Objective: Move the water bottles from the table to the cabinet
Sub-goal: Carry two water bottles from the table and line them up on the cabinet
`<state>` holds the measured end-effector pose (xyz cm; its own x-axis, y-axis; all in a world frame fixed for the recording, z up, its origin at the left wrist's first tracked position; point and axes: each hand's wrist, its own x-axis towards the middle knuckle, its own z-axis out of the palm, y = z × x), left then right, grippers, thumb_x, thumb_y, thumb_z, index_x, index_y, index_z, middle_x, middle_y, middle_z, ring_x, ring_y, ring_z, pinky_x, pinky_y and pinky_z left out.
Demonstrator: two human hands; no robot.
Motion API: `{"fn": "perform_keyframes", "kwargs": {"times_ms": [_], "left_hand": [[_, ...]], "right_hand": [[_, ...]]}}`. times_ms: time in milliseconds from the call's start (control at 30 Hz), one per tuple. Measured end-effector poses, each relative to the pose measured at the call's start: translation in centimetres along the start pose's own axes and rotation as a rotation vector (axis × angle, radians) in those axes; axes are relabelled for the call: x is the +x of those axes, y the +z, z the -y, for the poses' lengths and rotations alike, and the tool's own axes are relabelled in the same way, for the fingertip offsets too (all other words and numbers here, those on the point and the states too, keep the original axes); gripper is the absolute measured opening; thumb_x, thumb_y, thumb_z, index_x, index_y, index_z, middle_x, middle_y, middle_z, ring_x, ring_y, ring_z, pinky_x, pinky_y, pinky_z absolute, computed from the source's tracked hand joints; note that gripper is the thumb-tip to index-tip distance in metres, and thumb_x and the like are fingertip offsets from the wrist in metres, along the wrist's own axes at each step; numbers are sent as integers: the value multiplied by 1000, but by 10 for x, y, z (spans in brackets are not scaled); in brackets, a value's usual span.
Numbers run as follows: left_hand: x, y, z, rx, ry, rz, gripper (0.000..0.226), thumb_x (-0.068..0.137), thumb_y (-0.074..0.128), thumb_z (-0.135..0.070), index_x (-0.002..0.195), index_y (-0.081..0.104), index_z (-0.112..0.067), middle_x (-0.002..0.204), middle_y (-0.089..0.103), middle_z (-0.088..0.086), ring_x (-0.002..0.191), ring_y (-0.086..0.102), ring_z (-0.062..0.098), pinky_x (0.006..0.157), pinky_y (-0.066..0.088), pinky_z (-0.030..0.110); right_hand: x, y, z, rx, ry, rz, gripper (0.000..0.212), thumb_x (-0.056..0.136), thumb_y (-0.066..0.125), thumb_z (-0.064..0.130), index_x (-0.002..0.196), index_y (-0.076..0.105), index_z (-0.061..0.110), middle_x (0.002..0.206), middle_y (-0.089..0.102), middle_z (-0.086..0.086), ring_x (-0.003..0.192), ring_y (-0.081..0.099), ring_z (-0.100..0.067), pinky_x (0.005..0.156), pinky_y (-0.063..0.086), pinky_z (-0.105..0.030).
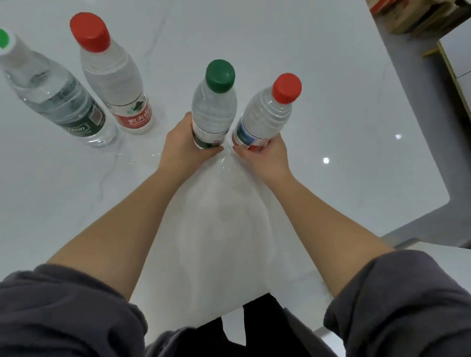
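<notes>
gripping the green-capped bottle (212, 105) low on its label, the left hand (185, 145) curls around its base; the right hand (265, 154) wraps the tilted red-capped bottle (268, 112) the same way. the two bottles are just beside each other over the white counter (337, 111). two more bottles, a white-capped bottle (47, 90) and a taller red-capped bottle (115, 74), stand together at far left.

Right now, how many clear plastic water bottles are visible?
4: a white-capped bottle and a red-labelled bottle stand far left; the left hand holds the green-capped bottle, the right hand the blue-labelled bottle.
</notes>
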<state>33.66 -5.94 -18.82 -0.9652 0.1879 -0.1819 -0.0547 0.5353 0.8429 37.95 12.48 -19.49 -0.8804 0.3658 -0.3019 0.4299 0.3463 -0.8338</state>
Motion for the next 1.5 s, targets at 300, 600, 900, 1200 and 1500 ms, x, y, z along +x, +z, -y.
{"fn": "perform_keyframes", "kwargs": {"times_ms": [300, 600, 900, 1200, 1500], "left_hand": [[-72, 41, -10, 44, 38, 204, 53, 67, 85, -33, 110, 56, -20, 98, 63, -12, 84, 57, 3, 68, 41, 11], [-195, 133, -44, -52, 135, 485, 55, 62, 85, -36, 102, 51, -51, 94, 58, -40, 91, 54, -22, 70, 39, -1], [-284, 216, -95, -14, 298, 805, 48, 66, 85, -31, 106, 59, -24, 95, 65, -18, 89, 60, -10, 69, 44, 4], [-297, 257, -225, -30, 596, 1012, 45, 68, 85, -29, 106, 60, -25, 95, 67, -19, 89, 61, -11, 70, 48, 7], [-297, 251, -385, -239, 798, 981, 50, 62, 89, -23, 95, 54, -41, 86, 62, -30, 80, 58, -21, 62, 42, 0]], "right_hand": [[-92, -44, -56, 32, 142, -85, 47, 66, 84, 40, 105, 65, 24, 93, 72, 14, 83, 67, 1, 64, 50, -10], [-242, -122, -134, 142, 173, -267, 30, 74, 85, 23, 100, 71, 23, 96, 75, 7, 94, 70, -9, 84, 58, -34], [-368, -183, -186, 227, 341, -633, 44, 74, 86, 20, 111, 63, 27, 102, 71, 12, 93, 66, 4, 78, 52, -14], [-412, -259, -156, 369, 300, -1017, 58, 72, 87, 17, 122, 57, 15, 107, 71, 4, 91, 68, -2, 76, 55, -22], [-432, -375, -56, 283, 25, -1298, 65, 66, 88, 29, 113, 47, 47, 103, 66, 28, 94, 68, 0, 77, 59, -24]]}}
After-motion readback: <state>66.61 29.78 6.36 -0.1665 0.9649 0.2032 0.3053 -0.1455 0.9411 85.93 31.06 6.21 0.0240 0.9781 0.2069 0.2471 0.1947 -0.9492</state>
